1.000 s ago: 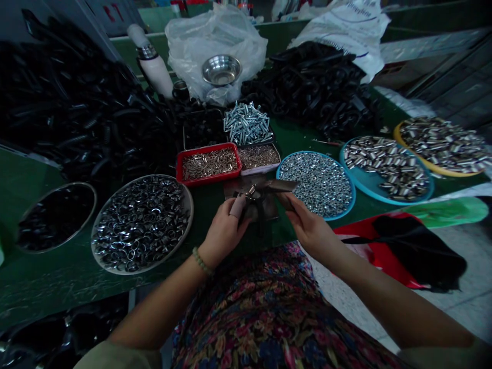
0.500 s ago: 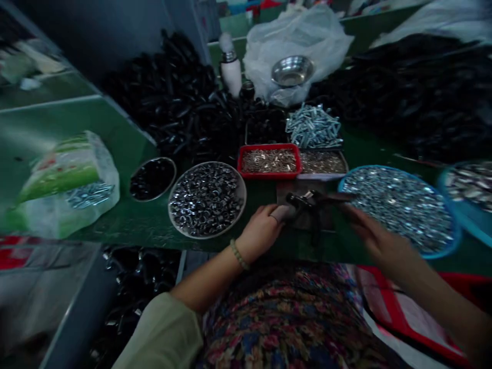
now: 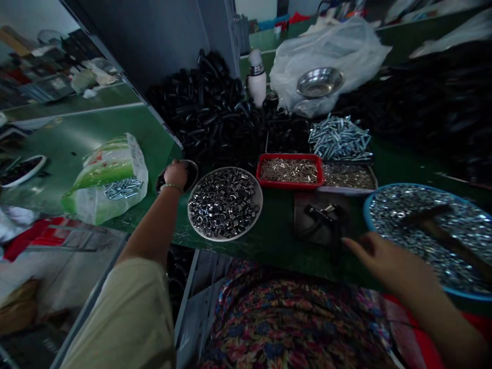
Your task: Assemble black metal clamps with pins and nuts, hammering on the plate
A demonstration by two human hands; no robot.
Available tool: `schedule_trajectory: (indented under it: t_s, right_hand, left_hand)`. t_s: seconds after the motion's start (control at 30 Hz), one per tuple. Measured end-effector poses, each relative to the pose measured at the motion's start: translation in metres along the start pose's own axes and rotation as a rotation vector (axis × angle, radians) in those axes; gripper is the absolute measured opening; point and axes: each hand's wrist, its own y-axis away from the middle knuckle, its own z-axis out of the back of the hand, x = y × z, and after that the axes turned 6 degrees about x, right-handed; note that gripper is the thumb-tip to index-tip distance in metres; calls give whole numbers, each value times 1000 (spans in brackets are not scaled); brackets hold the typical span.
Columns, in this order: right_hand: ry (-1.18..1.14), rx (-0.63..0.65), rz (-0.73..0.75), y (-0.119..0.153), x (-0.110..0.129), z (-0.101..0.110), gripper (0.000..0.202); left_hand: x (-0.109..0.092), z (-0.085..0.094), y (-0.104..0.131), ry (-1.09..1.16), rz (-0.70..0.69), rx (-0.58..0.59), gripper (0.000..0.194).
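My left hand is down in a small round bowl of black parts at the left; its fingertips are hidden. My right hand has its thumb stretched toward a black part with a shiny metal piece, the thumb tip at or close to its near end. No held thing shows in that hand. The black part lies on a dark flat plate. A hammer with a wooden handle rests on small metal pieces in a blue basin, right of my right hand.
A round tray of shiny metal rings stands mid-bench. Behind are a red tray of small pins, a pile of bolts, a flask, a metal bowl and heaps of black parts. A bag holds bolts.
My left hand has left the black part and gone left into the small bowl. My right hand has let go of the hammer, now lying on the blue basin. The view has turned left.
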Motion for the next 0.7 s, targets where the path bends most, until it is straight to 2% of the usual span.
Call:
schedule_trajectory:
  t_s: [0.03, 0.13, 0.17, 0.23, 0.33, 0.37, 0.43, 0.5, 0.57, 0.63, 0.7]
  right_hand:
    - [69, 86, -32, -2, 15, -7, 45]
    - [97, 94, -80, -11, 40, -17, 36]
    - [9, 72, -88, -13, 41, -16, 31]
    - [-335, 66, -95, -15, 38, -13, 28]
    - [-1017, 124, -45, -6, 33, -9, 40]
    - [-1205, 143, -8, -2, 34, -9, 43]
    - [-1480, 163, 67, 7, 41, -9, 46]
    - [-1636, 154, 113, 14, 50, -9, 45]
    - [-1697, 110, 129, 18, 56, -8, 44]
    - [-1706, 71, 133, 21, 57, -6, 44]
    - [-1706, 47, 126, 23, 54, -5, 43]
  left_hand:
    - [1, -2, -1, 15, -8, -23, 17]
    - [2, 3, -5, 71, -17, -64, 22]
    - [-1, 7, -6, 84, -22, -70, 23]
    - [-17, 12, -2, 104, -38, -85, 28]
    - [-69, 2, 31, 344, -107, -79, 37]
    - [-93, -7, 51, 516, -143, -31, 40]
    - [-145, -31, 99, 750, -227, 174, 36]
    - [-193, -57, 147, 919, -311, 395, 35]
    - [-229, -80, 183, 1065, -343, 514, 34]
    - [-250, -94, 201, 1194, -332, 540, 33]
    - [-259, -99, 207, 1306, -299, 511, 30]
